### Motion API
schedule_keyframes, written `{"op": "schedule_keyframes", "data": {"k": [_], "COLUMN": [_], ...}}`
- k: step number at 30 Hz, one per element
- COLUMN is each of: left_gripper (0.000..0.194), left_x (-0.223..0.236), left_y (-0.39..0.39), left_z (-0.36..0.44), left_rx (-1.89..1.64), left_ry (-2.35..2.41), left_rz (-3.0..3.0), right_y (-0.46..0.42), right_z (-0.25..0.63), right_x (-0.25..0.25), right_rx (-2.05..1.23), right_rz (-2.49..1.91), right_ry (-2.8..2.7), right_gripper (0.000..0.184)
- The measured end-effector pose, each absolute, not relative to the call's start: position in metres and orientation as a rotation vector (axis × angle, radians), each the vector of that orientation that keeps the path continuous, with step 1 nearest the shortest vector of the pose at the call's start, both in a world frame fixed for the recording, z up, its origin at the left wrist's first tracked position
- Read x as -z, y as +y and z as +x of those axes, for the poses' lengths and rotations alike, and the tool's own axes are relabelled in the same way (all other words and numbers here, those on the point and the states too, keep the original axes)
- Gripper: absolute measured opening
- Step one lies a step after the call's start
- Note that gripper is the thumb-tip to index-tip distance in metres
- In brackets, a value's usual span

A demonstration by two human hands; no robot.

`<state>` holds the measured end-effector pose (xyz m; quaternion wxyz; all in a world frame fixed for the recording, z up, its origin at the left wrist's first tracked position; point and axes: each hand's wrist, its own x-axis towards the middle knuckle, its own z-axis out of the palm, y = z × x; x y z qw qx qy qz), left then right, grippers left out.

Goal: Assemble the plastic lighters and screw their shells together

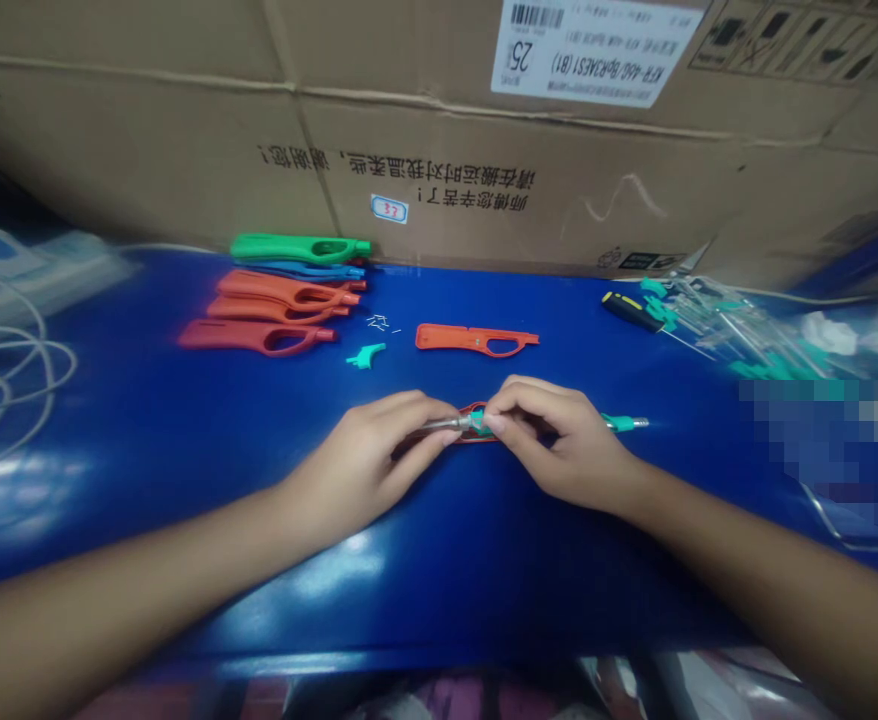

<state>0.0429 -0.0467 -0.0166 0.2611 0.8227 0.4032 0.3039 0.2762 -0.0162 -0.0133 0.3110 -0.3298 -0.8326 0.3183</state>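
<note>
Should the left grip [390, 445], pinched closed on a silvery metal part [445, 425], or right grip [566, 437], pinched closed on a teal piece [478, 421], slacken, either could slip off the red shell [475, 437] beneath.

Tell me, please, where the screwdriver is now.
In the head view, the screwdriver lies on the right, beyond the right hand, at the left edge of the parts heap.

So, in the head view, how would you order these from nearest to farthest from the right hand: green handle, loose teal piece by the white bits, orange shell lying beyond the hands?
From the right hand:
1. Orange shell: just beyond, to the left.
2. Loose teal piece: farther left.
3. Green handle: back left, near the cardboard.
</note>
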Motion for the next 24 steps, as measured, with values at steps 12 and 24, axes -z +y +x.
{"op": "schedule_keyframes", "data": {"k": [12,24], "left_gripper": [0.019,0.020], "left_x": [0.0186,0.0173], "left_y": [-0.0460,-0.0467], "left_z": [0.0420,0.0431], "left_rx": [-0.831,-0.840], "left_ry": [1.074,1.056], "left_rz": [2.230,2.208], "right_y": [-0.0152,-0.0144], "right_z": [0.2758,0.2762], "right_x": [0.0165,0.0179], "right_rx": [-0.836,-0.804], "right_rz": [-0.856,-0.830], "right_ry": [-2.227,-2.277], "right_gripper": [0.012,0.010]}}
